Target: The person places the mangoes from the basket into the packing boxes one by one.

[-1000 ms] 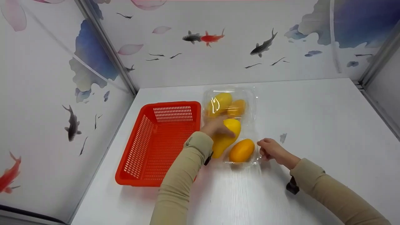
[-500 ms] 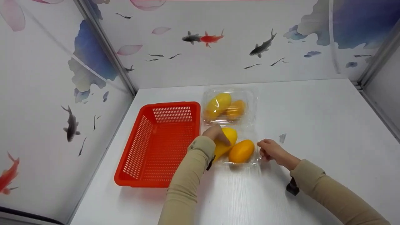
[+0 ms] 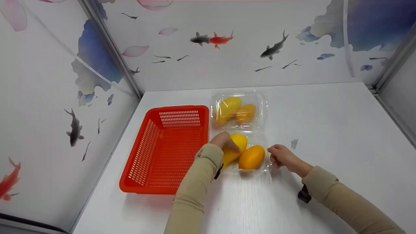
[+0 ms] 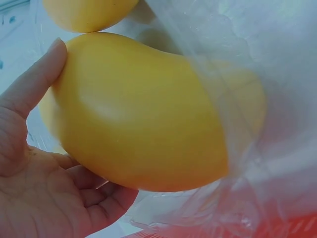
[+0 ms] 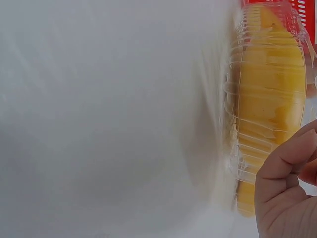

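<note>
My left hand (image 3: 222,140) holds a large yellow mango (image 3: 240,140), with thumb and fingers around its wide end in the left wrist view. The mango sits in the left side of a clear plastic box (image 3: 266,168); its narrow end is behind clear plastic in the left wrist view. Beside it in the box lies a rounder orange-yellow mango (image 3: 252,157). At the box's right edge my right hand (image 3: 282,156) pinches the rim between thumb and curled fingers. In the right wrist view the ribbed box wall (image 5: 247,124) stands before yellow fruit.
Just behind, two more mangoes (image 3: 229,107) show under clear plastic. A red perforated basket (image 3: 164,152) stands to the left, close to the box. White table (image 3: 325,123) extends right, with patterned walls (image 3: 227,71) at the back and left.
My left hand has brought the yellow mango down and toward me, into the box beside the orange-yellow one. Over the last half second it has barely moved. My right hand stays at the rim.
</note>
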Demonstrator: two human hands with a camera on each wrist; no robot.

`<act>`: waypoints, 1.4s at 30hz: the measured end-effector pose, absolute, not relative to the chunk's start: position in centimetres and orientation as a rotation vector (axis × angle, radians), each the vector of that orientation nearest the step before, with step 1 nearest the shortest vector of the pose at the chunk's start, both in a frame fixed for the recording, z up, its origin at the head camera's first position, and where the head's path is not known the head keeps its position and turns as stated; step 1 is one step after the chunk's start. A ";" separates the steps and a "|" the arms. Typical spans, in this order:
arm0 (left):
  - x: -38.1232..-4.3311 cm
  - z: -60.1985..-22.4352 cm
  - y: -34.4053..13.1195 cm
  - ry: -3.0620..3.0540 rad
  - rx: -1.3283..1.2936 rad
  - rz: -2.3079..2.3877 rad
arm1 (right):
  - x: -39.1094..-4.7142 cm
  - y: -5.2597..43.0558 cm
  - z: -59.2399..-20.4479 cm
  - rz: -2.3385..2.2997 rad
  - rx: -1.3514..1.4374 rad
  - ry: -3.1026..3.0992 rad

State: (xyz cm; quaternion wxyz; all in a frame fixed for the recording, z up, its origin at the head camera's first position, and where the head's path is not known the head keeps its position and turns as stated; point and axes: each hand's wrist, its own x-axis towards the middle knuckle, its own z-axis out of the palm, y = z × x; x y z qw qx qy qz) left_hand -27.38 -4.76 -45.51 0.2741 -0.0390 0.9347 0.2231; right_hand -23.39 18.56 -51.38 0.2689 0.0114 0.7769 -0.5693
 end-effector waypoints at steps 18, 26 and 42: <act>-27.7 -45.7 -4.7 2.649 -0.114 1.131 | -23.0 22.5 -51.7 -1.492 0.001 2.138; -28.1 -47.7 -3.4 2.672 -0.353 1.045 | -22.9 25.2 -51.6 -1.468 0.001 2.155; -40.1 -69.6 -2.9 2.587 -0.397 1.024 | -24.4 27.4 -50.6 -1.347 -0.016 2.232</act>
